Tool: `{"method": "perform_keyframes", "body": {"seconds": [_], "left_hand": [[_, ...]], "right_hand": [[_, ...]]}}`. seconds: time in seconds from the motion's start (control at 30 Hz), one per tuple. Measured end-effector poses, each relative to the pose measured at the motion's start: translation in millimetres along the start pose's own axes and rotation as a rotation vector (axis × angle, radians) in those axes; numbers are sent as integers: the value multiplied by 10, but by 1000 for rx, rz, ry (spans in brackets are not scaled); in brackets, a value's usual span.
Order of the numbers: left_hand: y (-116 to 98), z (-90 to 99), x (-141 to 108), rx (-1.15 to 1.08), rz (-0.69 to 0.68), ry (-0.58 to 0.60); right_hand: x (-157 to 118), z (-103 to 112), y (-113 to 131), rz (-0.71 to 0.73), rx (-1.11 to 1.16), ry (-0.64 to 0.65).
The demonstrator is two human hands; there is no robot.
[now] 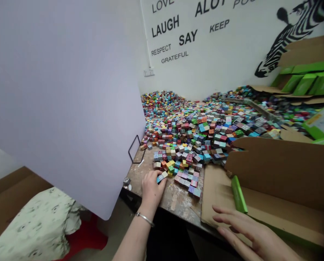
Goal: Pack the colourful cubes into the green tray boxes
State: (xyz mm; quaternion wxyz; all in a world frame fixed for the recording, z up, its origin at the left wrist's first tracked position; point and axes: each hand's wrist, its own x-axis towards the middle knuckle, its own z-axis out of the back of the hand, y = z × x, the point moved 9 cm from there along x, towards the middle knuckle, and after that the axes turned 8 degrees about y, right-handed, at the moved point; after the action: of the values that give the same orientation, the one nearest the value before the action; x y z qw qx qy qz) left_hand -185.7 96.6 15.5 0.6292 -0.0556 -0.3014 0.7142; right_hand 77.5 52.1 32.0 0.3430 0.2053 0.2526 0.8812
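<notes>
My left hand [152, 186] rests at the table's near edge, its thumb and fingers closed about a short row of small patterned cubes [162, 177], pale blue and cream. Just beyond it, more cubes [187, 177] in many colours lie joined in short rows. To the right, my right hand [245, 230] hangs with its fingers stretched out and apart, holding nothing. It is over the near edge of an open cardboard box [281, 163]. Inside that box a narrow green carton [239, 194] leans near the left side.
A big heap of cubes [189, 119] covers the table back to the wall. At left a large white panel [77, 90] stands beside a black wire frame [129, 152]. More green cartons [304, 84] sit at back right. Below left are patterned cloth [36, 224] and a red stool [89, 235].
</notes>
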Motion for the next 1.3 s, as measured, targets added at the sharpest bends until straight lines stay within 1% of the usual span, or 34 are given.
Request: {"method": "perform_keyframes", "body": {"seconds": [0.03,0.1,0.13,0.2,0.27,0.33,0.37,0.43,0.53,0.63,0.7,0.73,0.83,0.93,1.0,1.07,1.13,1.23,1.3], "left_hand": [[-62,39,-38,-21,-29,0],[-258,101,-104,-68,-99,14],[-410,114,-132,-102,-157,32],[-821,90,-195,-188,-330,101],[-1290,3,-296,-264,-532,206],[-1671,-127,-416,-301,-683,310],[-1799,-202,-465,-313,-722,354],[-1938,-358,-528,-343,-736,422],[-2019,-566,-592,-350,-739,487],[-2145,-688,-660,-314,-804,542],[-2234,-720,-661,-318,-812,569],[-2275,-715,-651,-329,-813,564],[-2337,-660,-604,-364,-826,482],[-2233,-639,-539,-368,-763,364],[-2117,-659,-522,-347,-698,308],[-2024,-689,-548,-319,-659,288],[-1964,-706,-606,-302,-656,291],[-1874,-659,-688,-286,-669,281],[-1778,-555,-711,-276,-680,235]], "right_hand": [[-31,18,-9,-2,14,-14],[-83,115,-27,-33,35,-96],[-100,171,-29,-56,41,-141],[-110,273,-9,-95,45,-210],[-88,332,25,-112,57,-219],[-77,371,20,-124,87,-203],[-88,383,-10,-137,107,-189],[-152,386,-112,-174,147,-148],[-317,399,-283,-228,182,-112],[-454,455,-393,-259,194,-97],[-502,505,-453,-282,208,-82],[-518,542,-490,-296,208,-88],[-551,691,-660,-369,159,-175],[-556,795,-871,-482,68,-274],[-520,806,-973,-551,-26,-288],[-456,783,-1041,-606,-133,-261],[-374,752,-1092,-636,-213,-217],[-221,706,-1163,-599,-272,-135],[-134,663,-1236,-552,-274,-74]]}}
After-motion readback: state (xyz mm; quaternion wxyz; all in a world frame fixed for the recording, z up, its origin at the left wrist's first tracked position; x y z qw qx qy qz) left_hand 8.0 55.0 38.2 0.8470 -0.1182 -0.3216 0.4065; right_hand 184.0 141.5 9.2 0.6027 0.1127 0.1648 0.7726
